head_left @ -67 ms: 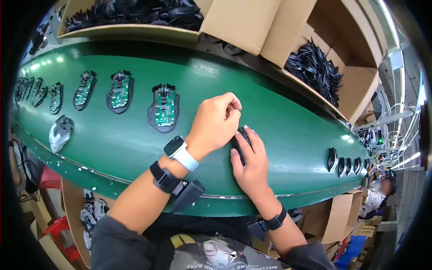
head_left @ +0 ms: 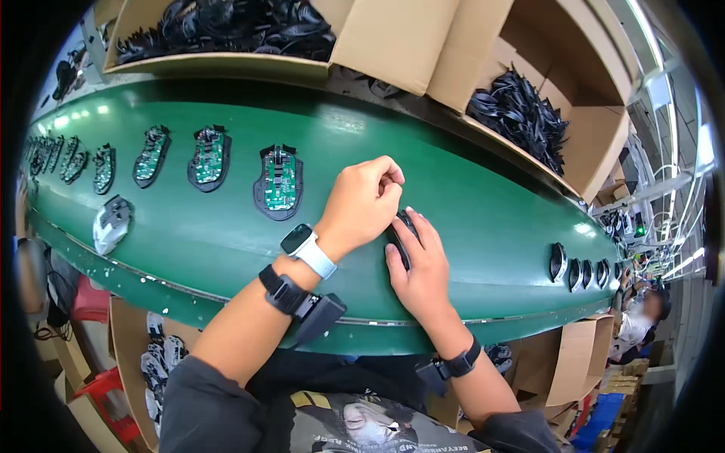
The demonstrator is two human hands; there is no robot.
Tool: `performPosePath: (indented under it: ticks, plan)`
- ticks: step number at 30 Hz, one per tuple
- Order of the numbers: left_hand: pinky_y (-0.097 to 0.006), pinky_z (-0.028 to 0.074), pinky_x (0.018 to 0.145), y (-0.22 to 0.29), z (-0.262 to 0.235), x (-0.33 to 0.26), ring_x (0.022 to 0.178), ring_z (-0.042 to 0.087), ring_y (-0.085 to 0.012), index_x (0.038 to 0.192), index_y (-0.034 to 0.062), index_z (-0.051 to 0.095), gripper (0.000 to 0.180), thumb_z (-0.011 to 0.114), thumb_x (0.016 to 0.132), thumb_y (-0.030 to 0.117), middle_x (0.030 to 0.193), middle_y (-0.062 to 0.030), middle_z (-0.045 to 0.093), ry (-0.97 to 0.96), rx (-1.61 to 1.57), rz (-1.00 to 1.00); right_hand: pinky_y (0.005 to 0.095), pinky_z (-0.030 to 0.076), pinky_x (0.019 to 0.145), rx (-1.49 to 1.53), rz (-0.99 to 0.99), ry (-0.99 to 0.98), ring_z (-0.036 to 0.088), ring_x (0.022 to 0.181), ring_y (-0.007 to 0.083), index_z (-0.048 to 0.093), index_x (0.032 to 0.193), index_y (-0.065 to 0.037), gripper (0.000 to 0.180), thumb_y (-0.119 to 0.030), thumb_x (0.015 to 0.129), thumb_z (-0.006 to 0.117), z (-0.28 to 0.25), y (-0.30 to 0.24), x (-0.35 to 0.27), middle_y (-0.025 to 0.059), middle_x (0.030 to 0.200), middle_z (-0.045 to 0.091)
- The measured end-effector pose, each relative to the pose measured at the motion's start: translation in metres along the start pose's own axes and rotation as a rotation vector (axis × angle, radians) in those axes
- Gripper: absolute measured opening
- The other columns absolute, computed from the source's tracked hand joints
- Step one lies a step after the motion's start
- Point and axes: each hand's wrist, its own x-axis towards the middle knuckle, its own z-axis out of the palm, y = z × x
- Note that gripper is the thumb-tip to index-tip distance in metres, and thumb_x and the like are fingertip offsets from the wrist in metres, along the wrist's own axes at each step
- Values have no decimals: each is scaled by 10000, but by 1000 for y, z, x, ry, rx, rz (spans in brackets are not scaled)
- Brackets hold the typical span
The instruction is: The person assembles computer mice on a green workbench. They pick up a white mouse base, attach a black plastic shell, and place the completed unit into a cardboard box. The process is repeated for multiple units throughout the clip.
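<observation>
My right hand (head_left: 420, 266) lies over a black computer mouse (head_left: 399, 240), fingers along its far side and thumb at its near left side. Most of the mouse is hidden under that hand. Just up and left of it, my left hand (head_left: 361, 198) is closed, fingers curled in and thumb pressed against them; whether anything small is pinched there is hidden. To its left on the green work surface lies an open mouse base with a green circuit board (head_left: 280, 185). Further left come similar bases, among them another mouse base (head_left: 209, 160).
A grey-and-black mouse shell (head_left: 112, 224) lies near the front edge at left. Several black mouse shells (head_left: 558, 262) stand in a row at right. Beyond the green surface (head_left: 483, 226) are cardboard boxes with black parts (head_left: 521, 117). A person (head_left: 642, 317) is at far right.
The mouse bases and the grey shell at left appear slightly further right in the picture, while the boxes shift slightly left. Both hands keep nearly the same pose.
</observation>
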Motion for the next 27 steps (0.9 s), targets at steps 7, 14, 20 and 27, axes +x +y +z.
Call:
performPosePath:
  ticks: [7, 14, 20, 27]
  plan:
    - [-361, 553, 727, 29, -42, -35, 817, 704, -263, 1020, -16, 686, 131, 637, 907, 28, 943, -151, 724, -172, 248, 181, 477, 504, 1112, 90, -130, -1, 609, 1305, 411, 719, 1299, -82, 435, -97, 866, 751, -21, 34, 7, 206, 1401, 646]
    - [-311, 531, 718, 15, -83, -87, 809, 675, -174, 950, -31, 677, 35, 662, 920, -21, 883, -105, 719, 57, 153, 10, 462, 489, 1125, 56, -91, -174, 593, 1329, 390, 700, 1354, -117, 422, -126, 932, 710, -65, 90, 4, 162, 1472, 612]
    - [-316, 528, 707, 22, -81, -90, 797, 671, -230, 957, -19, 673, 68, 647, 898, -40, 875, -115, 693, -46, 308, 183, 461, 494, 1110, -10, -114, -126, 599, 1316, 387, 703, 1340, -126, 397, -127, 944, 701, -52, 101, -3, 161, 1448, 625]
    - [-461, 583, 839, -6, -63, -94, 959, 720, -381, 1003, 23, 713, 169, 677, 840, 43, 989, -191, 736, -3, 365, 343, 453, 482, 1128, -20, -146, -96, 599, 1335, 361, 728, 1311, -128, 384, -106, 929, 697, -55, 107, 1, 164, 1432, 648]
